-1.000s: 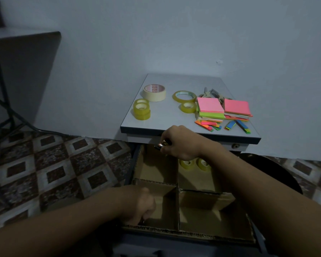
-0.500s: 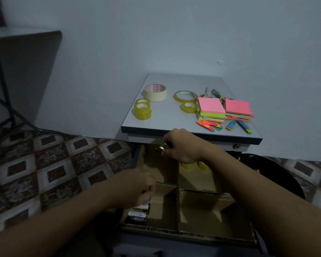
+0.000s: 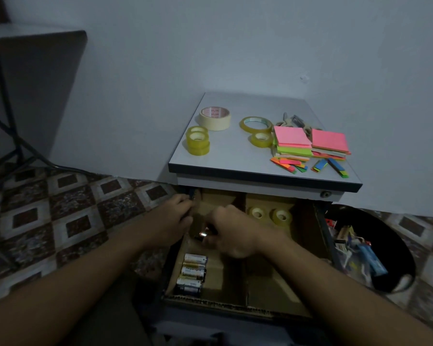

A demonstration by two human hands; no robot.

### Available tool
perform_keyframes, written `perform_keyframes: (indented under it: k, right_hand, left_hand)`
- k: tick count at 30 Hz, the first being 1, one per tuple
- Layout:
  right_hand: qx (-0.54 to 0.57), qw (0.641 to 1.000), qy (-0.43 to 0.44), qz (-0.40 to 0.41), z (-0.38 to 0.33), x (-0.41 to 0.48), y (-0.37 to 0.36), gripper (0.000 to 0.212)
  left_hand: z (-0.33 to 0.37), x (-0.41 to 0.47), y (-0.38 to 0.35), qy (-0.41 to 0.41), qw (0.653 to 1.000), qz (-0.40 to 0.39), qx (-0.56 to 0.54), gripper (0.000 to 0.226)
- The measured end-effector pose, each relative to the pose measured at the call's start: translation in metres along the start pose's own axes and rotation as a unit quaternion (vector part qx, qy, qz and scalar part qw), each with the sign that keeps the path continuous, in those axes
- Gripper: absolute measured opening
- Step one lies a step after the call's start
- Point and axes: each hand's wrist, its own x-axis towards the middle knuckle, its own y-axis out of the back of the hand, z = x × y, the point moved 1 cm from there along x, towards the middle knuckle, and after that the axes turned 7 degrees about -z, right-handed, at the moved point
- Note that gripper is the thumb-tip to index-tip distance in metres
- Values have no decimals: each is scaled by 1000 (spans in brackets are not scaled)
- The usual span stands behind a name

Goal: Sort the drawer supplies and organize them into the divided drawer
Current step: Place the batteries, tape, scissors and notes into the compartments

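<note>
Far left: the left hand (image 3: 175,217) has quit the 7 o'clock compartment of the open drawer with brown cardboard dividers (image 3: 244,283) and gone up to the drawer's left wall, at about 10 o'clock. Its fingers are curled against the cardboard edge; cannot tell whether they grip it.

That move uncovered a row of silver-and-dark cylindrical batteries (image 3: 191,273) lying side by side in the 7 o'clock compartment (so that batch counts as placed).

Centre: the right hand (image 3: 235,236) has dropped from the front edge of the grey laminate counter (image 3: 235,158) into the drawer. It is now over the divider between the two left compartments. Its fingers pinch a small dark cylinder with a bright metal end (image 3: 202,236), likely one more battery, at the row's 12 o'clock and clear of it.

Right: two yellowish clear tape rolls (image 3: 269,216) stand in the 1 o'clock compartment.

Reading: battery sorting looks nearly closed. The cream and yellow tape rolls on top (image 3: 215,118) and the pink and green sticky-note pads (image 3: 310,142) are not yet sorted.
</note>
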Motion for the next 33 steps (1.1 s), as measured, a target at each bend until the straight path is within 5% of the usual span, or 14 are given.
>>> perform_keyframes:
  k: [10,18,23,28,33]
  right_hand:
    - [-105,991,43,-67,-24,13,-64,14]
    - [-64,997,43,-14,-7,25,-81,13]
    - [-5,998,49,31,-3,20,-78,31]
    - [22,997,61,47,3,20,-83,6]
    - [6,996,57,67,3,16,-80,17]
  left_hand:
    - [-8,5,4,2,998,24,-63,44]
    - [-8,4,3,12,996,30,-84,44]
    - [-10,5,2,5,996,31,-86,44]
    - [-12,5,0,8,995,32,-90,44]
    - [-14,7,-1,2,995,32,-90,43]
